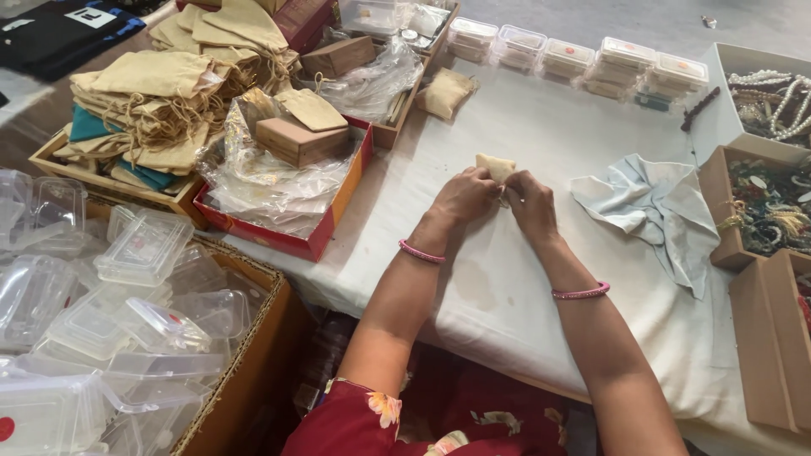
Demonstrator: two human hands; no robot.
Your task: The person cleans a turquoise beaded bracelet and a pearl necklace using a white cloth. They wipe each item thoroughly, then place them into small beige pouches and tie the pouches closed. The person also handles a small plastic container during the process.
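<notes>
A small beige drawstring pouch [495, 165] is pinched at frame centre by left hand [465, 195] and right hand [531, 203], fingers clamped on it, with a pale blue cloth [655, 207] lying just right.

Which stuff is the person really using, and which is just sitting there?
In use:
left hand
right hand
small beige pouch

Just lying about:
pale blue cloth
pile of beige pouches
clear plastic boxes
red tray
boxes of beads

Soft, even daylight is falling across the white surface [541, 143]; shadows are lying faint under the forearms. Clear plastic boxes [110, 329] are throwing small glints. Focus is holding fairly sharp throughout; edges are bending slightly from the wide lens.
</notes>
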